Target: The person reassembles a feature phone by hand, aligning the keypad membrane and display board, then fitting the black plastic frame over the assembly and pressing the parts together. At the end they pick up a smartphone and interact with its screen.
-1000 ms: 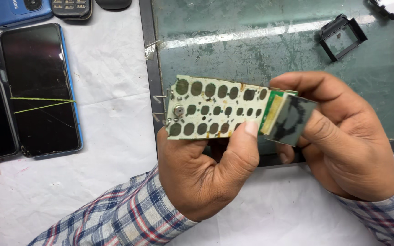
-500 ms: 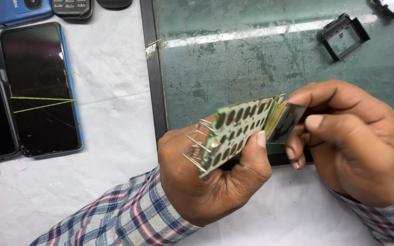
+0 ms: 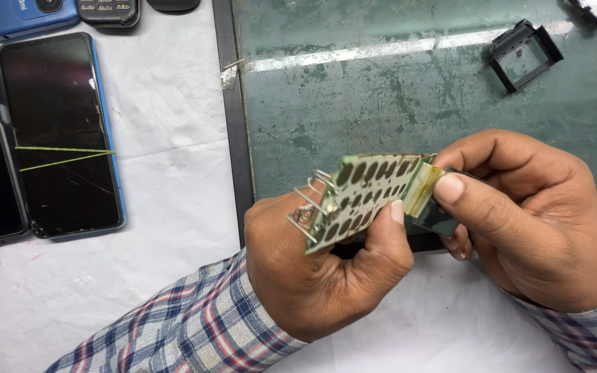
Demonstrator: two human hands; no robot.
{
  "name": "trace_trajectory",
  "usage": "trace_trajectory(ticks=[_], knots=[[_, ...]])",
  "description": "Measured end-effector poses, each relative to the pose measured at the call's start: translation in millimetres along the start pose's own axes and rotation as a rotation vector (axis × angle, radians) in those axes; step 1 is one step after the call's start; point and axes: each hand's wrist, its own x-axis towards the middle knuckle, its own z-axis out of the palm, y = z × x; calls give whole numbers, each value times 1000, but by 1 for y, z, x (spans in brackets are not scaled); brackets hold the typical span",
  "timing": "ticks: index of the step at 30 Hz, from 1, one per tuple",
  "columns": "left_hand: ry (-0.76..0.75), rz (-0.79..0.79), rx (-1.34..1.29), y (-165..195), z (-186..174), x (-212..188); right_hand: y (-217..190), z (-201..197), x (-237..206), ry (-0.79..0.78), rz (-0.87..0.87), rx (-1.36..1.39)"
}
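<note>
We hold a small green circuit board [image 3: 366, 195] — a phone keypad board with rows of oval contact pads — above the near edge of the dark-framed green work mat [image 3: 381, 90]. Our left hand [image 3: 326, 269] has its fingers closed around the board, thumb pressed on the pad face, tilting it so we see it half edge-on. A few bare metal prongs stick out from the board's left end.

Our right hand [image 3: 526, 221] pinches the small dark display module [image 3: 443, 217] that hangs at the board's right end on a yellowish ribbon strip [image 3: 419, 190]; its thumb lies on the strip and its fingers are curled shut behind the module. Whether the ribbon is attached to the board or already partly lifted we cannot tell from this angle.

In our judgement the step in hand is working the display away from the board. The next move calls for a slow, even pull along the ribbon, with the left grip kept firm — a twist could tear the strip.

A black square frame [image 3: 523, 54] lies on the mat's far right. 2 smartphones [image 3: 60, 135] with dark screens rest on the white cloth [image 3: 167, 138] to the left.
</note>
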Motion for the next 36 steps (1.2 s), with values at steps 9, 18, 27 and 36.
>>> trace_trajectory(ticks=[9,18,27,36], knots=[[-18,-127,-95,1,0,4,3,-3,1,-38,9,77],[-12,-148,-109,1,0,3,3,-6,-1,-40,62,159],[-20,-127,-120,-2,-1,2,3,-9,-1,-31,84,174],[-22,-223,-139,-1,0,7,-7,-9,1,-224,22,279]])
